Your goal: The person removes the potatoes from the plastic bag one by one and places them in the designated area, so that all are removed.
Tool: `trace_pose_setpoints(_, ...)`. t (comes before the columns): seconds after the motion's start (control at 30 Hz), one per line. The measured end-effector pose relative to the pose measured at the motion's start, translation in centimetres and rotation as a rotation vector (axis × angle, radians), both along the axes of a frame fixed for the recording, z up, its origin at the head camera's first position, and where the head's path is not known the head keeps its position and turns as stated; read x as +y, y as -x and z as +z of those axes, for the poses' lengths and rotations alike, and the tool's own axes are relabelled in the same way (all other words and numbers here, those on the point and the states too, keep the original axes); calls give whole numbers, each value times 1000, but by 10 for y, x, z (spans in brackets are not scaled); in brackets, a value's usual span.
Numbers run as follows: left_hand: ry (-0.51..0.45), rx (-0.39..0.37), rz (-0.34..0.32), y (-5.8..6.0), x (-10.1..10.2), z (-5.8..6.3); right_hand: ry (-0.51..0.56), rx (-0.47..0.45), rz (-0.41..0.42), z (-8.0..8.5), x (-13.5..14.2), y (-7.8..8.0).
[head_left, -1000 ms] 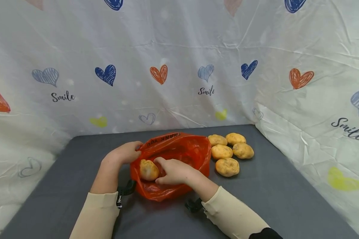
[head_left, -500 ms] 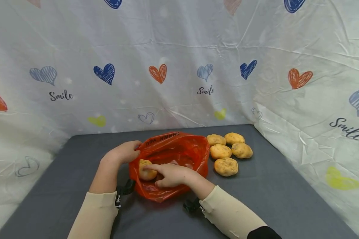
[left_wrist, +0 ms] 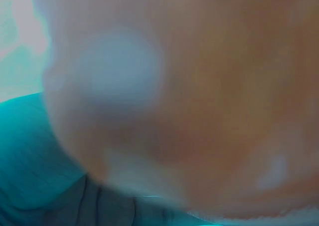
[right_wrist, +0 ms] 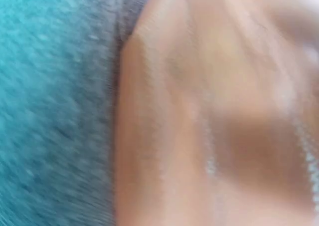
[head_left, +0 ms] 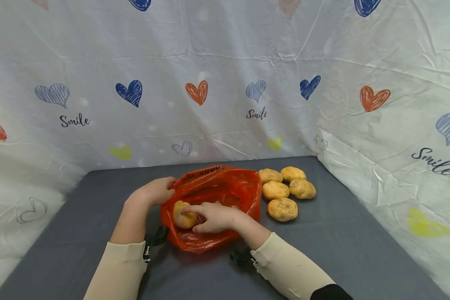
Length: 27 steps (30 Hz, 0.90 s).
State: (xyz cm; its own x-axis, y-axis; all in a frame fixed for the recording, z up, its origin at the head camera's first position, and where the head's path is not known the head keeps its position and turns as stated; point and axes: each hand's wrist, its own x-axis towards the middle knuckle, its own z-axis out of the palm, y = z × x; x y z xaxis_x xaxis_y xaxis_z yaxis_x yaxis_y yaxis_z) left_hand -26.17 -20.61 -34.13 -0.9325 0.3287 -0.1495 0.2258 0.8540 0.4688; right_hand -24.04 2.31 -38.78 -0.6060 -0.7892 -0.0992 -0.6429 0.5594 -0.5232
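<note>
An orange-red plastic bag (head_left: 219, 187) lies on its side with its mouth wide and facing me; "THANK YOU" is printed on it. At the upper left of the mouth my left hand (head_left: 154, 193) grips the bag's edge. Inside, on the left, sits a lumpy yellow potato (head_left: 181, 221). My right hand (head_left: 218, 218) reaches into the bag from the right, its straight index finger touching the potato and the thumb lower down. Blurred orange-tinted plastic (left_wrist: 224, 86) fills most of the left wrist view, and similar plastic (right_wrist: 164, 136) covers much of the right wrist view.
Several more potatoes (head_left: 283, 209) lie grouped on the dark grey table (head_left: 341, 250), close to the bag's right side. A pale curtain (head_left: 225, 121) with printed hearts hangs behind and along the sides.
The right index finger has moved left from beside the potato onto it. The left hand keeps its hold on the bag, which stays in place.
</note>
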Motion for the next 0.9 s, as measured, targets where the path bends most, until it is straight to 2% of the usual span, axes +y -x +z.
trace_pose_setpoints(0.07, 3, -4, 0, 0, 0, 0, -15, -61, 40, -3, -1, 0)
trace_pose_setpoints(0.17, 8, -7, 0, 0, -2, -1, -13, -97, 69, -7, -5, -1)
trace_pose_setpoints(0.43, 4, -4, 6, 0, -3, -2, -4, -44, 53, -7, -11, -3)
trace_pose_setpoints(0.63, -11, -7, 15, -1, -2, 0, 58, 12, 51, 3, 0, 0)
trace_pose_setpoints(0.73, -24, -12, 21, 0, -1, -1, 107, 8, 19, 12, 10, 3)
trace_pose_setpoints(0.9, -54, -26, 36, 2, 1, -3, 197, -25, -93, 24, 25, 6)
